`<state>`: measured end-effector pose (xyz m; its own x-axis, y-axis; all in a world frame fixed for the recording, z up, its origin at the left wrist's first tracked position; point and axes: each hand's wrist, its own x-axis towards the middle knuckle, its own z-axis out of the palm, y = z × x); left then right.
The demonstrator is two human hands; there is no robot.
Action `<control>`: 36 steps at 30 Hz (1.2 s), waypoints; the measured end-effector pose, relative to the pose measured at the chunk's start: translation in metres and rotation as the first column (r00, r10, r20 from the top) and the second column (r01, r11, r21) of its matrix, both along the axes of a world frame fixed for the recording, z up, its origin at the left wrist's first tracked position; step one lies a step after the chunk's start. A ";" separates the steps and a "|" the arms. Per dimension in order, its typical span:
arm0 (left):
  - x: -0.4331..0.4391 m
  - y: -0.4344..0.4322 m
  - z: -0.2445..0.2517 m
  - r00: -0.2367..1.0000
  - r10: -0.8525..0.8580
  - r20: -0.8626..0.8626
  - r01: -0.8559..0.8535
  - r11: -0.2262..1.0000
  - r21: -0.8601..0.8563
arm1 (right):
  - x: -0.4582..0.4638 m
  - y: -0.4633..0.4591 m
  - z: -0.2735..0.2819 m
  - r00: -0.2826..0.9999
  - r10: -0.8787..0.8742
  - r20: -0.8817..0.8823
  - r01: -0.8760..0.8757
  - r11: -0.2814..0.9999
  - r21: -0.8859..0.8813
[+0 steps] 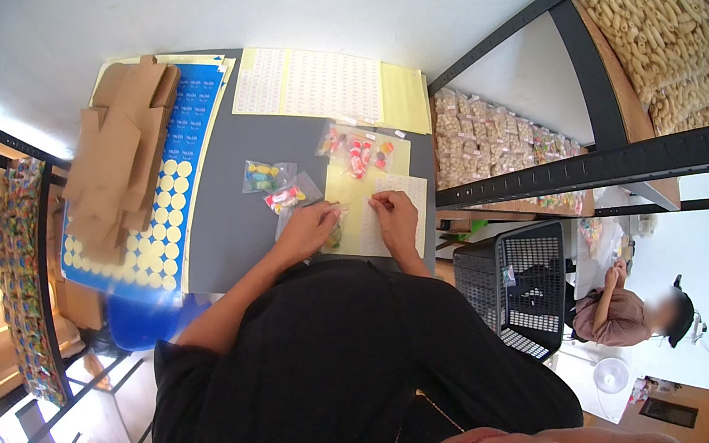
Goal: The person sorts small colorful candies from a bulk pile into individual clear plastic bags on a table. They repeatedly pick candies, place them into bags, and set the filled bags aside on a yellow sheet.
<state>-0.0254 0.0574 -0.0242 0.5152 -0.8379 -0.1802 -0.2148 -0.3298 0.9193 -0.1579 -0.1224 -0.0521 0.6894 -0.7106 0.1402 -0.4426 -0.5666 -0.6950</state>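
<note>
My left hand point(309, 231) pinches the top edge of a small clear plastic bag point(332, 237) with greenish contents, partly hidden by the fingers. Opposite it, my right hand point(398, 216) has thumb and forefinger together on what looks like a small white label point(368, 202). Beneath the right hand lies a yellow-backed label sheet point(419, 201). Beyond my left hand rest a clear bag of red and white wrapped candy point(284, 197) and a bag of blue, green and yellow candy point(265, 176). Several labelled candy bags point(358, 155) overlap farther back.
Flattened brown cardboard boxes point(116, 147) lie over blue sheets with round yellow stickers point(169, 216) on the grey table point(225, 227). More label sheets point(327, 81) line the wall. A black metal shelf point(594, 166) holds bagged snacks. Behind a black crate point(532, 284), a person point(616, 316) works.
</note>
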 end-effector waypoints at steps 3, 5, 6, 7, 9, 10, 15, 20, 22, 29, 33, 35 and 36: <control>0.003 0.002 -0.001 0.997 0.004 -0.073 -0.004 1.000 0.007 | 0.002 0.001 0.005 0.995 0.019 -0.100 -0.023 0.999 -0.037; 0.006 0.003 0.002 0.993 -0.009 -0.120 0.013 0.999 0.034 | 0.004 0.005 0.008 0.987 0.014 -0.160 -0.036 0.990 -0.135; 0.007 0.004 0.004 0.987 -0.009 -0.159 0.015 0.999 0.039 | 0.006 0.007 0.009 0.980 0.003 -0.200 -0.040 0.983 -0.179; 0.009 0.006 0.007 0.982 -0.011 -0.190 0.019 0.999 0.042 | 0.007 0.007 0.011 0.974 -0.001 -0.228 -0.046 0.979 -0.201; 0.011 0.008 0.015 0.958 -0.002 -0.287 0.008 1.000 0.020 | 0.010 0.009 0.013 0.948 -0.022 -0.317 -0.052 0.973 -0.224; 0.011 0.009 0.019 0.936 0.006 -0.352 -0.008 1.000 -0.003 | 0.011 0.010 0.014 0.950 -0.010 -0.311 -0.061 0.974 -0.217; 0.015 0.015 0.042 0.835 0.026 -0.550 -0.080 0.994 -0.074 | 0.007 0.006 0.020 0.958 0.001 -0.286 -0.031 0.995 -0.098; 0.022 0.016 0.065 0.820 -0.010 -0.572 -0.070 0.991 -0.118 | 0.006 -0.002 0.046 0.995 0.083 -0.054 -0.062 0.946 0.318; 0.020 0.015 0.071 0.807 -0.003 -0.591 -0.075 0.991 -0.107 | 0.007 0.003 0.064 0.990 0.128 0.059 -0.141 0.916 0.376; 0.016 0.010 0.077 0.786 0.002 -0.619 -0.059 0.996 -0.071 | 0.016 0.035 0.115 0.940 0.265 0.214 -0.322 0.896 0.306; 0.012 0.007 0.076 0.751 0.091 -0.654 -0.134 0.991 -0.017 | 0.021 0.047 0.120 0.932 0.319 0.174 -0.344 0.928 0.143; 0.014 0.008 0.075 0.715 0.067 -0.695 -0.100 0.995 -0.007 | 0.022 0.049 0.119 0.935 0.313 0.168 -0.332 0.937 0.106; 0.014 0.009 0.075 0.730 0.068 -0.681 -0.096 0.995 -0.004 | 0.023 0.050 0.119 0.936 0.311 0.167 -0.330 0.939 0.097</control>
<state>-0.0119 0.0661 0.0505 0.3344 -0.8112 -0.4797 0.4975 -0.2803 0.8209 -0.1351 -0.0729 0.0667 0.8615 -0.4734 0.1837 -0.1393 -0.5682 -0.8110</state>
